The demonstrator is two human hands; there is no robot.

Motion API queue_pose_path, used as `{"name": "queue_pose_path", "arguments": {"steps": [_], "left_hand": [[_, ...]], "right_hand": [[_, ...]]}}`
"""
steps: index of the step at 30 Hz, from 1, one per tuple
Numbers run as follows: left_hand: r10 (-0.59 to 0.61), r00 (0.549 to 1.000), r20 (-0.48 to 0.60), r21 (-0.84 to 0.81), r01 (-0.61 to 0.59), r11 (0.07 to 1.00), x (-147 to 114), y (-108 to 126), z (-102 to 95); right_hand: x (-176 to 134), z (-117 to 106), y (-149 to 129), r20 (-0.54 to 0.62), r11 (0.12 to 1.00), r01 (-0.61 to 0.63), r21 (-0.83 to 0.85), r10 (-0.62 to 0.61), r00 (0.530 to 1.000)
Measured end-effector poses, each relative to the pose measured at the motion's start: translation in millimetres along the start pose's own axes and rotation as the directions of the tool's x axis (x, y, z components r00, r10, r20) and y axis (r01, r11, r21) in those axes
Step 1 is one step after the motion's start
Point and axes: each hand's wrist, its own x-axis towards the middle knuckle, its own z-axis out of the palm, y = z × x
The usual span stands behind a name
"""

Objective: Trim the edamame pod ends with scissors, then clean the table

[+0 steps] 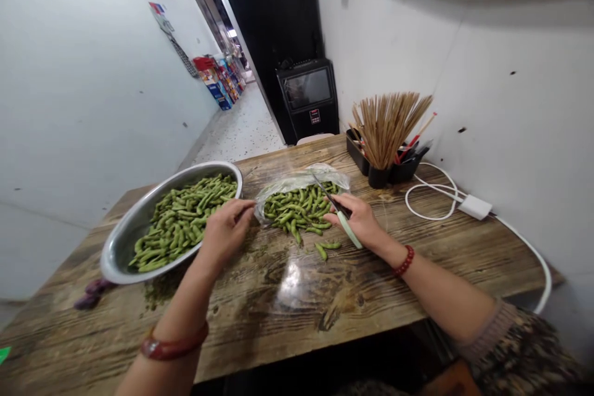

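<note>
In the head view, holds scissors (pixel 350 232) in the right grip (pixel 359 216), fingers wrapped round the pale green handle, dark blades slanting up and away from the body, presumably for control and to spare the other wrist. Rests the left grip (pixel 227 223) at the left edge of a clear plastic bag (pixel 262 207), fingers bent; cannot tell whether pinching the film or only touching, perhaps there to steady it. On the bag, mid-counter (pixel 260 334) and between both grips: green pods (pixel 301 207), likely laid there for easy reach. Spilling toward the near side, with a few loose pods (pixel 321 252) just beyond the heap. Off to the left, beside the left forearm: a metal bowl (pixel 118 253) with a larger heap of similar pods. In look: curved, slender, bulging in places, bright to olive green, slightly darkened here and there.
</note>
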Motion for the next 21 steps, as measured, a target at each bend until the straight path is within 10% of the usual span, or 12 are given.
{"name": "queue_pose_path", "arguments": {"steps": [4, 12, 21], "left_hand": [[-0.037, 0.998, 0.052, -0.16, 0.044, 0.986, -26, 18, 37.4], [-0.129, 0.979, 0.157, 0.028, 0.127, 0.992, -37, 13, 78.7], [0.199, 0.933, 0.301, -0.16, -0.156, 0.975, -2, 77, 123.6]], "right_hand": [[6, -5, -1, -0.054, 0.994, -0.091, 0.062, 0.094, 0.994], [6, -2, -1, -0.036, 0.991, -0.1, 0.091, 0.104, 0.994], [11, -11, -1, -0.069, 0.986, -0.121, 0.115, 0.13, 0.989]]}}
